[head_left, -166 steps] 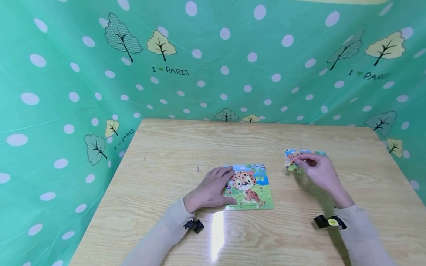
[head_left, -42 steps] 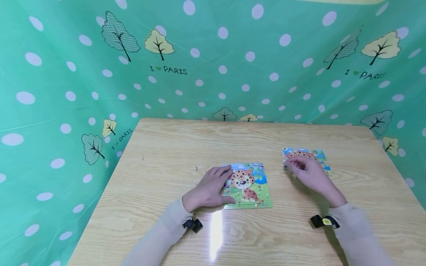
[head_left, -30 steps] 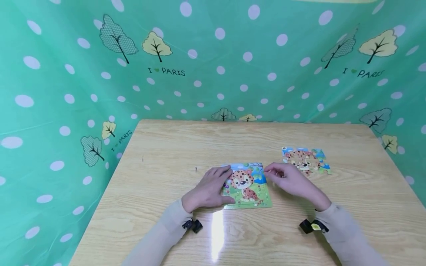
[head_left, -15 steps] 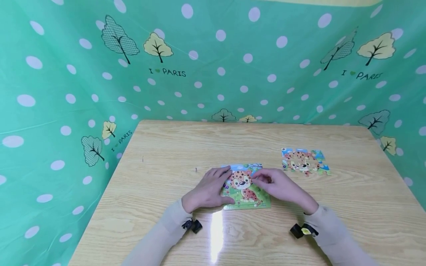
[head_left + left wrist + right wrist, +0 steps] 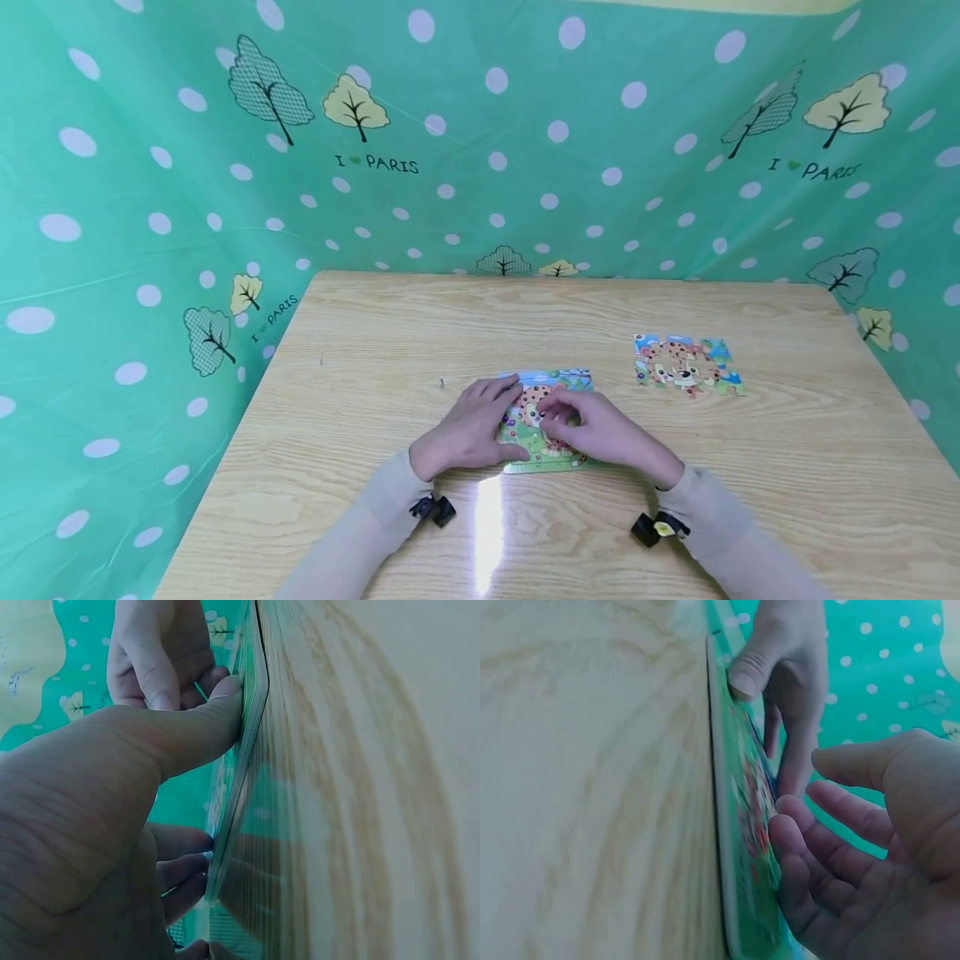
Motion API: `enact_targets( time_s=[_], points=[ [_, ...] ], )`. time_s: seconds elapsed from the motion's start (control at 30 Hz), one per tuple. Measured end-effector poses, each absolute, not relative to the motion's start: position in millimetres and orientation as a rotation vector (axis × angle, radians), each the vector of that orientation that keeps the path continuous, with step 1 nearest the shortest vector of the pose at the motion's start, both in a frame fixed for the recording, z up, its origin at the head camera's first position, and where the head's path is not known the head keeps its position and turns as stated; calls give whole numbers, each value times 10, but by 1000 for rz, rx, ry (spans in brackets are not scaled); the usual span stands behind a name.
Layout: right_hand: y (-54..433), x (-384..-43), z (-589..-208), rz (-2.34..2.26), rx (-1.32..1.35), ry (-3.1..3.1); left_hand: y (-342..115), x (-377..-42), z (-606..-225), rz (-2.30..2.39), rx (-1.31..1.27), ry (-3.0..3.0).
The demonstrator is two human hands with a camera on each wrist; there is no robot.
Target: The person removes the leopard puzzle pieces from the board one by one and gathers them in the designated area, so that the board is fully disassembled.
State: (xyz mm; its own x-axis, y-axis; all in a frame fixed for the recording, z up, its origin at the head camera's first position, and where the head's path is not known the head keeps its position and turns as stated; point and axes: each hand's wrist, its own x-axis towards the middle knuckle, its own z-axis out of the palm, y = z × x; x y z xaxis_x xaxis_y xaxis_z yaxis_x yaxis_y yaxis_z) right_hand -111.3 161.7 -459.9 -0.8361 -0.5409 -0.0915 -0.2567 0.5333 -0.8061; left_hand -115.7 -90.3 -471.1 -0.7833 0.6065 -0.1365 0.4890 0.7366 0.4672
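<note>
A square picture puzzle board [image 5: 542,467] showing a spotted leopard cub lies flat mid-table. My left hand [image 5: 472,425] rests over its left side, fingers spread, with the thumb [image 5: 225,694] on the board near the front edge. My right hand [image 5: 600,429] is over the board's right half, covering part of the cub. In the right wrist view its fingers [image 5: 784,832] are loosely bent with their tips right at the board's surface, and the thumb stands apart from them. Nothing shows between thumb and fingers.
Puzzle pieces [image 5: 681,367] lie grouped to the right and behind the board, forming part of a leopard face. The wooden table [image 5: 390,325] is backed by a green dotted cloth [image 5: 480,200]. A bright reflection lies in front of the board.
My right hand has moved left from the puzzle pieces onto the board, uncovering the pieces. It has slid further left across the picture over the last half second. The left hand stays put.
</note>
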Motion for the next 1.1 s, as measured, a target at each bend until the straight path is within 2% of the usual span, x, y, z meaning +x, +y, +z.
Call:
enact_targets(
  time_s=[0.37, 0.9, 1.1],
  points=[
    [1455, -1020, -4552, -800, -936, 2602, -887, -1158, -4714, 585, 849, 2655],
    [1314, -996, -4617, -794, -767, 2679, -918, -1184, -4715, 662, 937, 2643],
    [1270, -990, -4597, -826, -678, 2662, -931, -1215, -4728, 722, 887, 2593]
  ],
)
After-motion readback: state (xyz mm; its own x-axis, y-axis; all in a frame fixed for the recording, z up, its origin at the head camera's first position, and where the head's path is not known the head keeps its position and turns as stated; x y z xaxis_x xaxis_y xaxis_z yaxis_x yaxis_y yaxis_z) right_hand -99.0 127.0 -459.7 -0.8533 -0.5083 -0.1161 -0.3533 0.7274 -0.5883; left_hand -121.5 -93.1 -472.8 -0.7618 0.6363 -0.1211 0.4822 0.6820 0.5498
